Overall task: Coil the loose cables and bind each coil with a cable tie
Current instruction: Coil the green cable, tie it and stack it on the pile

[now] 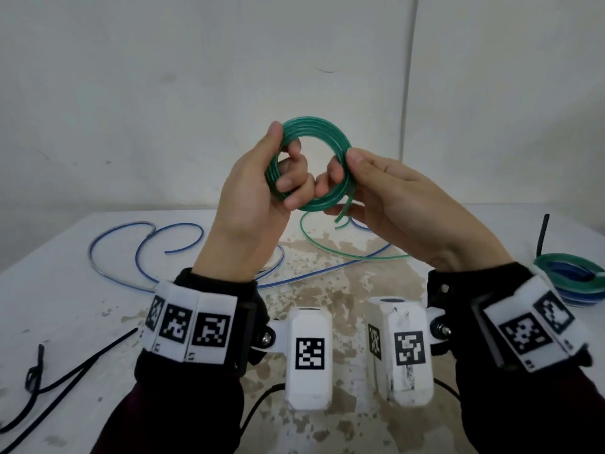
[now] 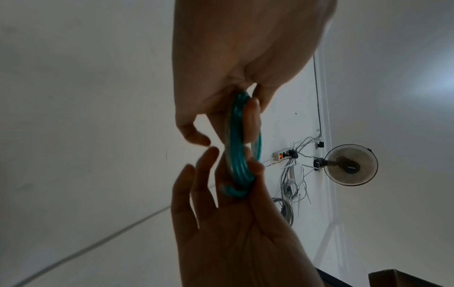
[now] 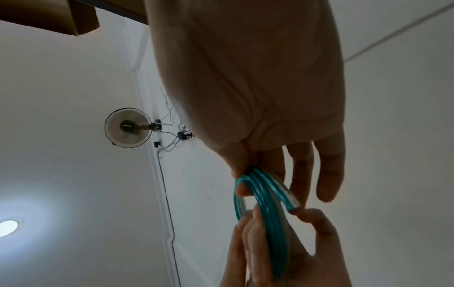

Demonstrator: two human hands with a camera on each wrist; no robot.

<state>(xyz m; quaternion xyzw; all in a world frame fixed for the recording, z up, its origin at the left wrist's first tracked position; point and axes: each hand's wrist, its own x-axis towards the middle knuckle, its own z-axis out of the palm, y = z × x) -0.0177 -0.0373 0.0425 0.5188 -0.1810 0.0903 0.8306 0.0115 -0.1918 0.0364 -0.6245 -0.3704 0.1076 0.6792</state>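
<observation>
Both hands hold a green cable coil [image 1: 322, 131] up above the table [image 1: 82, 290]. My left hand [image 1: 280, 162] grips its left side, thumb on the outside and fingers curled through the ring. My right hand [image 1: 342, 165] pinches the right side between thumb and forefinger. The coil's cut end [image 1: 343, 215] hangs free below the right hand. In the left wrist view the coil [image 2: 237, 161] is edge-on between the left hand [image 2: 245, 58] above and the right hand [image 2: 233, 233] below. The right wrist view shows the coil [image 3: 266, 205] the same way.
A loose blue cable [image 1: 131, 244] and a loose green cable [image 1: 327, 249] sprawl across the far table. Finished green and blue coils [image 1: 576, 280] are stacked at the right edge beside an upright black tie [image 1: 544, 234]. Black ties [image 1: 36, 371] lie front left.
</observation>
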